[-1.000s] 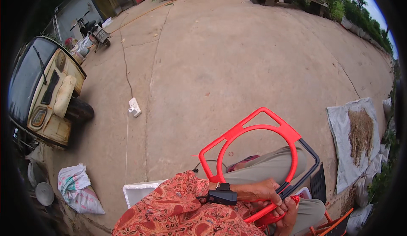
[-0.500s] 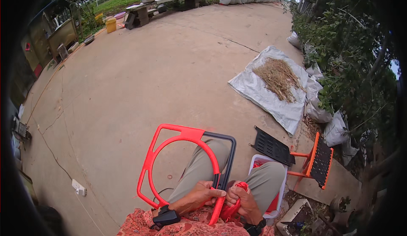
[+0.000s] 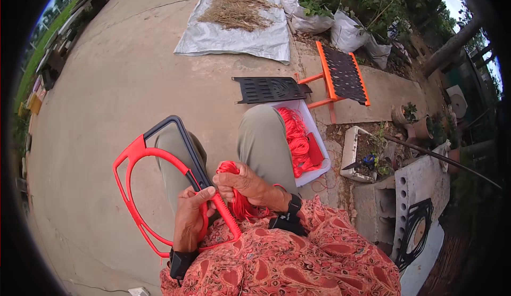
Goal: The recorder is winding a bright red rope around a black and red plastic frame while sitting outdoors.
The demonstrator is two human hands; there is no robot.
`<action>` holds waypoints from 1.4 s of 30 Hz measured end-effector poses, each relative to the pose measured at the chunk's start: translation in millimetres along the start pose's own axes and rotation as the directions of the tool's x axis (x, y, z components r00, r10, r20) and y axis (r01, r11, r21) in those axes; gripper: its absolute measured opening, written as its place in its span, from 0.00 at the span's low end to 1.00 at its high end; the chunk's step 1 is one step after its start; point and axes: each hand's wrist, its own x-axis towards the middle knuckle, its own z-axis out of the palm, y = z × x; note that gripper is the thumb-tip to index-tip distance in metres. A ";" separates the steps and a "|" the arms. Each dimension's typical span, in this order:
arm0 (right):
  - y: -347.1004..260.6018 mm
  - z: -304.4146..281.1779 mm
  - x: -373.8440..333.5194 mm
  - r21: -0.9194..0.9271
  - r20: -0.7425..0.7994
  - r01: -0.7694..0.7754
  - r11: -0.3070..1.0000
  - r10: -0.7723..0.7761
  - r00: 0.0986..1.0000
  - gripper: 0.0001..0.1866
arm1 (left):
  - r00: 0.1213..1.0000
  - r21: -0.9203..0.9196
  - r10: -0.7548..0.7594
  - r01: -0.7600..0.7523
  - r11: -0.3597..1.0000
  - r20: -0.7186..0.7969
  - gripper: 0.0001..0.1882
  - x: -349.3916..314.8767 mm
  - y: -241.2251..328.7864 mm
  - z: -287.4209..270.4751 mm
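Observation:
My left hand (image 3: pixel 190 211) is closed on the side bar of a rectangular frame (image 3: pixel 137 149) with a round ring inside it. Red cord covers most of this frame, while a stretch of its outer bar and a short piece near my fingers show bare black. Close beside it, my right hand (image 3: pixel 242 184) grips a bundle of red cord (image 3: pixel 240 206), whose loose strands hang into my lap. The bar between the two hands shows tight, ridged turns of red cord. My palms hide part of the frame and the bundle.
By my right knee stands a white tub (image 3: pixel 326 172) with more red cord (image 3: pixel 291 136). Past it are a black slotted panel (image 3: pixel 269 89) and an orange-framed stool (image 3: pixel 346 75). Dry stalks (image 3: pixel 237 9) lie on a white sheet (image 3: pixel 194 40). Concrete blocks (image 3: pixel 374 211) stand at right.
My view has swung right and down, so the tub and blocks show more fully. Both hands keep their hold on the frame and cord bundle; the right one has shifted slightly upward beside the bar.

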 end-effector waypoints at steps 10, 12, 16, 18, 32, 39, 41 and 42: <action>9.8 1.2 4.5 -0.012 -0.048 0.154 0.988 -0.155 0.987 0.11 | 0.998 0.125 0.059 -0.057 0.991 -0.007 0.11 -0.1 2.9 -4.7; 19.7 2.8 9.8 0.038 -0.052 0.191 0.981 -0.189 0.981 0.12 | 0.997 0.124 0.075 -0.072 0.990 -0.021 0.11 -2.6 4.3 1.1; 19.3 3.0 5.5 0.067 -0.047 0.265 0.962 -0.263 0.964 0.12 | 0.997 0.103 0.069 -0.065 0.993 -0.037 0.09 -3.3 4.9 -5.2; 15.3 3.4 3.2 0.076 -0.053 0.279 0.957 -0.276 0.960 0.13 | 0.996 0.114 0.059 -0.051 0.992 -0.061 0.09 -3.2 5.8 0.4; -0.6 11.2 -12.2 -0.025 0.030 0.316 0.949 -0.315 0.949 0.13 | 0.999 0.103 0.052 -0.053 0.993 0.011 0.12 -4.4 -1.2 9.1; -8.4 13.6 -14.3 0.073 0.134 0.238 0.969 -0.246 0.960 0.11 | 0.999 0.134 0.036 -0.034 0.990 -0.014 0.15 -2.2 -4.8 -5.0; -11.6 13.8 -19.3 -0.009 0.148 0.286 0.958 -0.281 0.948 0.11 | 0.992 0.104 0.078 -0.068 0.992 -0.096 0.14 -3.4 -8.4 -4.3; -6.6 11.4 -16.2 0.078 0.146 0.330 0.941 -0.338 0.930 0.13 | 0.997 0.104 0.034 -0.027 0.994 -0.063 0.14 -3.6 -4.3 -3.9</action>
